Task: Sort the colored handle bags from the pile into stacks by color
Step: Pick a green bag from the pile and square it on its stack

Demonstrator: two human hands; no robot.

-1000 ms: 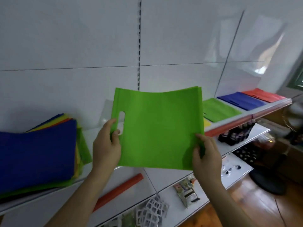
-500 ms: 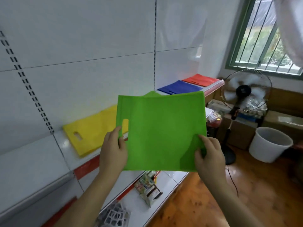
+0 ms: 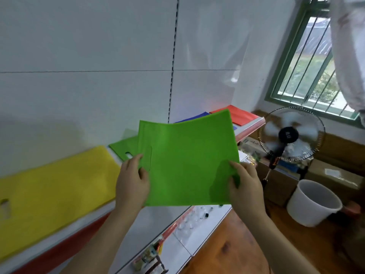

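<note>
Green bag (image 3: 189, 161) nearer green stack (image 3: 123, 148)

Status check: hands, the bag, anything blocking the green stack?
Left hand and right hand grip green bag. Held above green stack. Nothing blocking.

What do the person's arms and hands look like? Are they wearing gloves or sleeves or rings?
Both arms are bare as far as the picture shows: no sleeves reach the forearms. The left hand and the right hand wear no gloves. No watch, bracelet or ring shows on the visible parts, and no markings either. The fingernails look short and plain, though the picture is a little blurry.
</note>
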